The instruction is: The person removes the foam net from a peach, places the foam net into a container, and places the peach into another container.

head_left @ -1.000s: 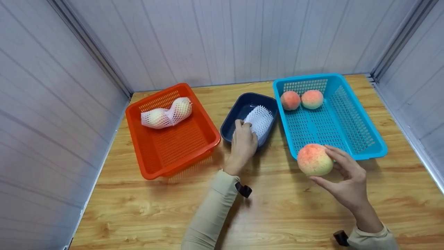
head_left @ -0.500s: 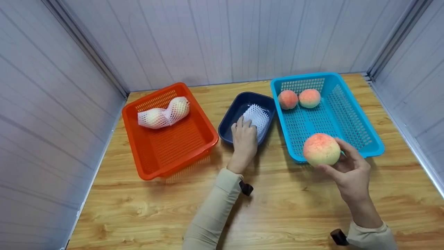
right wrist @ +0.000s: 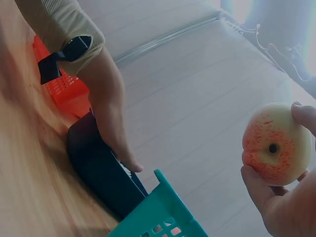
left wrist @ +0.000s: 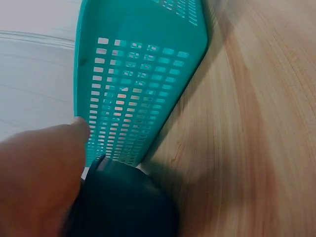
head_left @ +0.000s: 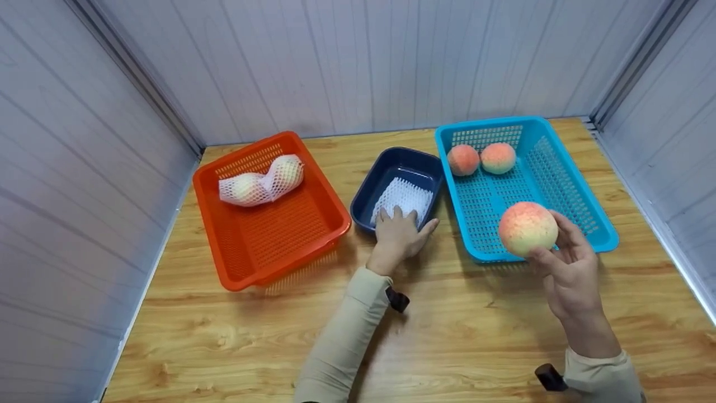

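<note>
A peach (head_left: 528,228), red above and pale yellow below, is held by my right hand (head_left: 570,274) over the near edge of the blue basket (head_left: 604,240). In the right wrist view the fingers and thumb grip the peach (right wrist: 276,143) from its sides. My left hand (head_left: 398,235) reaches over the near rim of a dark blue tray (head_left: 372,184), fingers spread and thumb out to the right. Its fingertips touch the white foam fruit nets (head_left: 407,196) lying in the tray. In the left wrist view the thumb (left wrist: 64,133) shows, but the nets are hidden.
Two peaches (head_left: 498,158) sit in the far left corner of the blue basket. The orange basket (head_left: 330,224) on the left holds two fruits in foam nets (head_left: 246,189). Panel walls (head_left: 363,67) enclose the wooden table (head_left: 447,336).
My left hand has loosened from a curl and spread its fingers; the foam nets have shifted toward me in the tray. My right hand has raised the peach slightly and turned it.
</note>
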### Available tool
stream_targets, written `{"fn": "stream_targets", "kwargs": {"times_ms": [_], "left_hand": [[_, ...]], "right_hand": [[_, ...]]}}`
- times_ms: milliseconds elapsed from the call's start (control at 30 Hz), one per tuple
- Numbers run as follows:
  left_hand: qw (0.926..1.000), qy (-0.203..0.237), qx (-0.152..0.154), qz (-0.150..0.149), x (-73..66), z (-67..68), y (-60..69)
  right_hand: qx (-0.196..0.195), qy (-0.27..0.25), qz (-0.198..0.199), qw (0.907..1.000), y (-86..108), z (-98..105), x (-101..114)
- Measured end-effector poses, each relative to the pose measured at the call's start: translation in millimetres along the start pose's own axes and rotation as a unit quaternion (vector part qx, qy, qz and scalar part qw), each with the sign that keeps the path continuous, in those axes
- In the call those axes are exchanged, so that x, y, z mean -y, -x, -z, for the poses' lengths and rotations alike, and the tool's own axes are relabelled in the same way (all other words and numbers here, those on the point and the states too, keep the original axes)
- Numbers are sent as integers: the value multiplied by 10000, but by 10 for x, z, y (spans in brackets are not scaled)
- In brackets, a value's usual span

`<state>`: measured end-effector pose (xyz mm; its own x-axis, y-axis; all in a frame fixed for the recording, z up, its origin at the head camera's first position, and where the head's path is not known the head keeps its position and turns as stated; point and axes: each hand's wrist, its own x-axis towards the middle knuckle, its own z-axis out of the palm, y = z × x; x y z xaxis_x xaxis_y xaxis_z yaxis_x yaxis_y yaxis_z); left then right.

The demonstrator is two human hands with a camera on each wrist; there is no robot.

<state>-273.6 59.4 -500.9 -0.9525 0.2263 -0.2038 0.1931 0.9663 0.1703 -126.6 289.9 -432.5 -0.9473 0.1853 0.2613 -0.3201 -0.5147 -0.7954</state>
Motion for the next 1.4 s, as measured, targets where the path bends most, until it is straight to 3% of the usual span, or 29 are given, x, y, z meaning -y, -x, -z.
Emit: {"fn": "stream_targets", "kwargs": {"times_ms": [100, 267, 567, 733, 933, 1000, 1067, 1167, 1267, 1400], "left_hand": [[9998, -164, -105, -3, -2, -23, 11], [9964, -413, -728, -131, 11, -64, 33], [9812, 34, -1882, -421, 61, -102, 28], [9620, 211, -2642, -652, 101, -136, 30], [9360, 471, -3373, -891, 143, -167, 50], [9299, 504, -3520, -937, 148, -164, 48], [9244, 518, -3651, -980, 150, -162, 49], [9156, 549, -3838, -1065, 151, -170, 51], [9113, 581, -3913, -1138, 149, -188, 62], [9152, 622, -3817, -1136, 149, -213, 78]], "right_hand": [[-98, 106, -48, 9999, -65, -14, 32], [-316, 409, -304, 9982, -274, -4, 106], [-451, -98, -1286, 9906, -814, 41, 258], [-686, 861, -1423, 9837, -1090, 58, 261], [-582, 2016, -1388, 9678, -1357, 139, 179], [-513, 2465, -1361, 9582, -1442, 167, 133], [-406, 3035, -1315, 9428, -1522, 186, 75], [-186, 4079, -1188, 9051, -1631, 203, -21], [36, 4936, -1065, 8631, -1725, 205, -92], [304, 5579, -1045, 8227, -1835, 210, -159]]}}
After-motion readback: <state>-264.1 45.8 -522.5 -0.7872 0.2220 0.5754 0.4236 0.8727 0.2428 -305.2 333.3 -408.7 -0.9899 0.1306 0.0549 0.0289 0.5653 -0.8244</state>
